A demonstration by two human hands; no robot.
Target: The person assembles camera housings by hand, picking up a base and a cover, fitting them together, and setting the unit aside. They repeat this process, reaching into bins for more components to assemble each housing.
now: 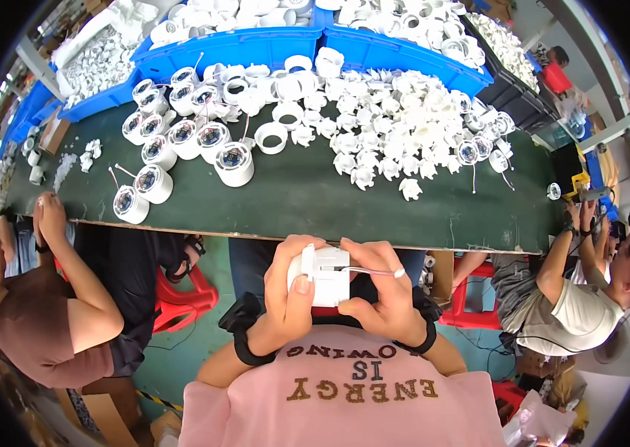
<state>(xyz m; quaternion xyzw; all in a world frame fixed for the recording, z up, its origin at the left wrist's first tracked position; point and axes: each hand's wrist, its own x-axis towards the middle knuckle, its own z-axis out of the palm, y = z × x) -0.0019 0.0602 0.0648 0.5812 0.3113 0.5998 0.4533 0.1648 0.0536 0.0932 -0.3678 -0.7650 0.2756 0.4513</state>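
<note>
In front of my chest, just off the table's near edge, I hold a white plastic housing (332,281) on its side. My left hand (285,287) is closed round its left end, thumb pressed on a raised white rim there. On the other end, my right hand (388,294) grips with fingers above and thumb below. A thin pale wire (367,271) runs from a slot in the housing across my right fingers to a small white tip. The inside of the housing is hidden from view.
On the dark green table (285,197) stand white housings with clear-topped round inserts (233,162), white rings (271,138) and a heap of claw-shaped white parts (397,127). Blue bins (248,49) line the back. Seated people (54,313) flank me on both sides, with red stools (188,298) nearby.
</note>
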